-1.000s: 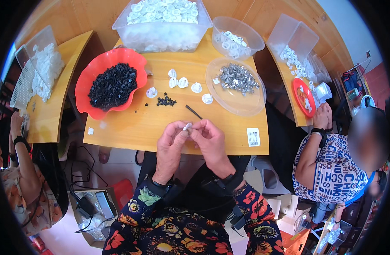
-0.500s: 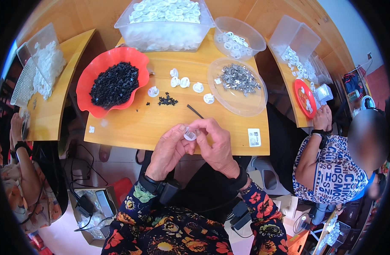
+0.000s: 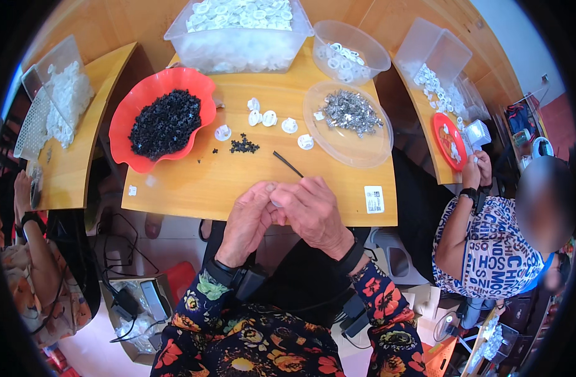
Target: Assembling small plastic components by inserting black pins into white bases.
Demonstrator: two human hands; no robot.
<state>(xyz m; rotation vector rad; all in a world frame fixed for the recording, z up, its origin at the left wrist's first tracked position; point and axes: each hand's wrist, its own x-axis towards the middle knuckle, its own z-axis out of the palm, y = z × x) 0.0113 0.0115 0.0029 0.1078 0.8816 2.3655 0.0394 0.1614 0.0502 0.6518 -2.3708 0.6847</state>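
Over the table's near edge, my left hand (image 3: 245, 221) pinches a small white round plastic part (image 3: 276, 203) between thumb and fingers. My right hand (image 3: 314, 213) is closed against the same part, its fingertips covering most of it. Just beyond the right fingers lies a thin black rod (image 3: 288, 164). Farther up sits a little pile of small black pieces (image 3: 244, 144). Several white round parts lie around it, among them one white part (image 3: 222, 132) to its left and another white part (image 3: 305, 142) to its right.
A red scalloped bowl (image 3: 119, 129) holds black pieces. To the right, a clear round tray (image 3: 338, 151) bears small metal pieces. Behind stand a clear bin (image 3: 238, 53) of white parts and a clear round bowl (image 3: 379, 63). People sit at neighbouring tables, left and right.
My right fingers have closed in over the white part, which was more exposed before. The view has shifted slightly. The person at right has moved their hands a little.
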